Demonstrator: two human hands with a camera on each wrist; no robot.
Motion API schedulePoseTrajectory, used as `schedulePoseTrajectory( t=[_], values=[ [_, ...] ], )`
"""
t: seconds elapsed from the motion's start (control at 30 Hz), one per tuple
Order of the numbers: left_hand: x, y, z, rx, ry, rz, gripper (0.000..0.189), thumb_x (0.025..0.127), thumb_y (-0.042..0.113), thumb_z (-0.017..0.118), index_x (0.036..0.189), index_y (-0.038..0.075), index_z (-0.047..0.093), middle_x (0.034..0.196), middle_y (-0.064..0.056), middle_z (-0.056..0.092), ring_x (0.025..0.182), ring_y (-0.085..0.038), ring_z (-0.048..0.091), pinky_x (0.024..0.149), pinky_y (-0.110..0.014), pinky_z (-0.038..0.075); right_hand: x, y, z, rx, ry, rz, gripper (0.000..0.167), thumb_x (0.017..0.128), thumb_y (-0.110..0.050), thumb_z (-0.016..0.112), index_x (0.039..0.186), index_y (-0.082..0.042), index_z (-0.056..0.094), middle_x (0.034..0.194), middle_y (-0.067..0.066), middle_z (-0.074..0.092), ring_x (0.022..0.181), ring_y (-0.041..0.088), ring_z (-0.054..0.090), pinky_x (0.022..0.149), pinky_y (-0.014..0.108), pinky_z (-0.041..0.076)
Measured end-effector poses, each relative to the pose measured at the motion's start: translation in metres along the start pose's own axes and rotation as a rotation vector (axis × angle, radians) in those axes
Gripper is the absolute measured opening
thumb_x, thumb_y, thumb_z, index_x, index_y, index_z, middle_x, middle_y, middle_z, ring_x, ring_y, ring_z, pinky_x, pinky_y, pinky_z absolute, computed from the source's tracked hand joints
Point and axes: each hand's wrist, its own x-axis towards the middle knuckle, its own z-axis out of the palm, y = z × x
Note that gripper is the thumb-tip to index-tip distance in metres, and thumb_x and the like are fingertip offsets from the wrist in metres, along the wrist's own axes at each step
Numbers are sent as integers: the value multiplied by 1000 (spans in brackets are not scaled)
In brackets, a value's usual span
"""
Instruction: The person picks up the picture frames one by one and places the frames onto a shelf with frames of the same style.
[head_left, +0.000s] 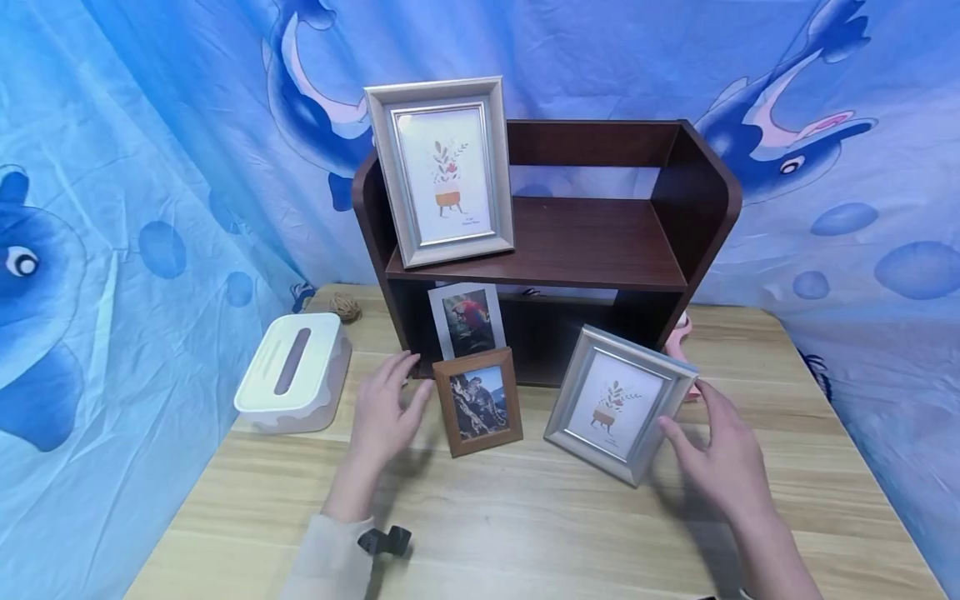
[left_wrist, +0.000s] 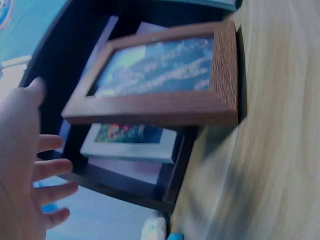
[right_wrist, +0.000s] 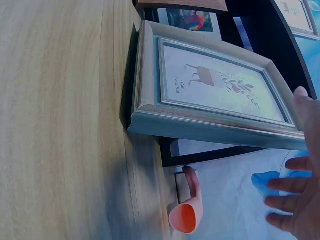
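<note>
A small brown wooden photo frame (head_left: 478, 402) (left_wrist: 165, 80) stands on the table in front of the shelf. Just left of it my left hand (head_left: 386, 408) (left_wrist: 25, 170) is spread open, touching nothing. A silver frame with a plant print (head_left: 619, 403) (right_wrist: 215, 92) stands tilted on the table to the right. My right hand (head_left: 720, 450) (right_wrist: 300, 195) hovers open beside its right edge, apart from it. A larger silver frame (head_left: 442, 171) stands on the dark wooden shelf (head_left: 600, 242). A white-framed photo (head_left: 467, 320) (left_wrist: 131, 141) sits in the lower compartment.
A white tissue box (head_left: 294, 373) sits at the left of the wooden table (head_left: 525, 517). A ball of twine (head_left: 345, 308) lies behind it. A pink object (head_left: 678, 346) (right_wrist: 187, 212) stands behind the tilted silver frame. Blue dolphin cloth hangs all around.
</note>
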Motion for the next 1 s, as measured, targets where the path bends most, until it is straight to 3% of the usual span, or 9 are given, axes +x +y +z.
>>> schedulePoseTrajectory(
  t=[0.07, 0.17, 0.27, 0.33, 0.4, 0.53, 0.77, 1.0],
  values=[
    [5, -5, 3, -95, 95, -18, 48, 97, 31, 66, 135, 3, 60, 136, -20, 60, 122, -41, 57, 103, -58, 45, 1, 0, 1, 66, 28, -2, 69, 93, -36, 74, 146, -1, 47, 131, 27, 61, 125, 51, 51, 98, 71, 40],
    [10, -13, 8, -190, 211, -73, 44, 94, 23, 71, 132, 1, 62, 127, -21, 64, 114, -40, 61, 98, -55, 48, 1, 1, 4, 124, 60, -20, 60, 91, -28, 78, 141, -4, 54, 124, 22, 67, 118, 46, 60, 96, 62, 46],
    [14, -18, 12, -248, 289, -122, 45, 93, 18, 72, 131, -2, 62, 125, -22, 65, 115, -39, 60, 99, -55, 47, 0, 2, 6, 167, 84, -17, 56, 90, -22, 79, 139, -6, 58, 121, 18, 70, 111, 39, 65, 95, 31, 51],
    [18, -21, 14, -286, 320, -140, 43, 93, 16, 71, 130, -3, 61, 125, -23, 65, 117, -38, 59, 102, -53, 46, -1, 3, 8, 202, 98, 1, 53, 90, -18, 78, 138, -5, 59, 119, 17, 71, 107, 28, 67, 90, 12, 47],
    [23, -22, 15, -328, 333, -156, 43, 95, 16, 70, 132, -4, 60, 126, -22, 65, 118, -37, 60, 103, -51, 47, -1, 4, 10, 257, 110, 11, 50, 92, -13, 76, 137, -1, 58, 118, 19, 71, 104, 13, 67, 89, 1, 41],
    [35, -24, 17, -389, 341, -195, 47, 98, 18, 67, 137, -4, 54, 130, -21, 64, 121, -36, 60, 105, -50, 48, 0, 8, 15, 396, 102, 7, 45, 92, -1, 71, 134, 9, 56, 113, 28, 69, 97, -11, 60, 89, 4, 46],
    [54, -25, 21, -428, 331, -213, 48, 99, 20, 66, 139, -5, 54, 131, -24, 63, 120, -37, 62, 101, -48, 53, -4, 18, 23, 467, 33, 67, 45, 97, -3, 67, 136, 12, 53, 111, 19, 69, 94, -10, 61, 83, 6, 50],
    [70, -18, 19, -491, 347, -223, 35, 100, 17, 65, 127, -5, 63, 122, -25, 67, 114, -37, 66, 94, -42, 58, -6, 23, 29, 457, -33, 107, 43, 98, -8, 68, 134, 12, 56, 111, 32, 68, 90, -10, 61, 78, 6, 52]
  ],
)
